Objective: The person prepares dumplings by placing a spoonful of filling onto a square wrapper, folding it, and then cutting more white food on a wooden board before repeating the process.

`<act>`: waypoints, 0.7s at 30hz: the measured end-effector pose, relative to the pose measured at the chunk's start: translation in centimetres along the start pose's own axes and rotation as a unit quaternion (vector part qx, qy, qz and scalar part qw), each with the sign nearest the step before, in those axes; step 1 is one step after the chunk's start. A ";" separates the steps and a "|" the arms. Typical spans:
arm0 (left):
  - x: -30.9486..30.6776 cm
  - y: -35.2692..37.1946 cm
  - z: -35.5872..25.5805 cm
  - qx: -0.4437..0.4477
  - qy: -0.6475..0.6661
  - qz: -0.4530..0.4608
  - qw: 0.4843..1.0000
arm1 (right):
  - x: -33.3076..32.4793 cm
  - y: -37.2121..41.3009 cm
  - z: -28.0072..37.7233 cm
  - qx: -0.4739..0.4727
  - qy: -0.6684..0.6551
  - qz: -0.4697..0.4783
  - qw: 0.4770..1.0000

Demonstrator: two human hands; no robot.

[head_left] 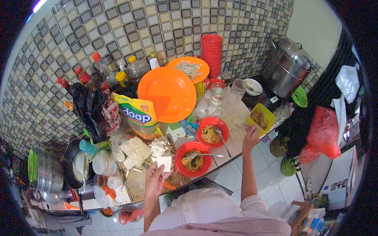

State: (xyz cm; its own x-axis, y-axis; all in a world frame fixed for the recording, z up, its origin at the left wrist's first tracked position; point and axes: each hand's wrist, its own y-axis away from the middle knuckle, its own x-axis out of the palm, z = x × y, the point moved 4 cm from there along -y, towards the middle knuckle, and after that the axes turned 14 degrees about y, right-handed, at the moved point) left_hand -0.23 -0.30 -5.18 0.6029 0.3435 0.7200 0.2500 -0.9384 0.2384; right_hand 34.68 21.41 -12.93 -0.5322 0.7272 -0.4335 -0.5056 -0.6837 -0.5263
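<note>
My left hand is closed on a square, pale wonton wrapper, pinched between thumb and fingers. Just behind it lies a loose pile of similar wrappers, beside a mound of pale noodles. At the near side of a yellow container holding a brown minced filling, my right hand has its fingers drawn together; whatever they hold is too small to make out. Between the hands stand two red bowls of noodles with greens, each with a metal spoon or fork.
Behind are an orange plate, a daap pouch, a stack of red bowls and a glass of water. A steel pot stands at right, a wok at left. The counter edge runs close before me.
</note>
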 end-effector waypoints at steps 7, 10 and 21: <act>-0.6 0.9 0.5 0.005 0.009 -0.009 1.000 | 1.6 0.4 0.7 -0.095 0.031 0.009 0.995; -0.6 1.2 0.6 0.012 0.015 -0.018 1.000 | 2.0 0.4 1.3 -0.021 -0.040 0.045 0.998; 0.0 1.8 0.7 0.007 0.002 -0.021 1.000 | 3.4 0.2 -0.9 0.167 -0.253 0.066 0.951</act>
State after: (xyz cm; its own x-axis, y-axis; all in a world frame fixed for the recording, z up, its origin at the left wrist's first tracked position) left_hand 0.71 -1.94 -5.19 0.5877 0.3830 0.7126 0.2858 -0.9223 0.2600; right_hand 33.42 23.86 -15.20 -0.8219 0.5689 -0.0286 -0.5537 -0.8097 -0.1942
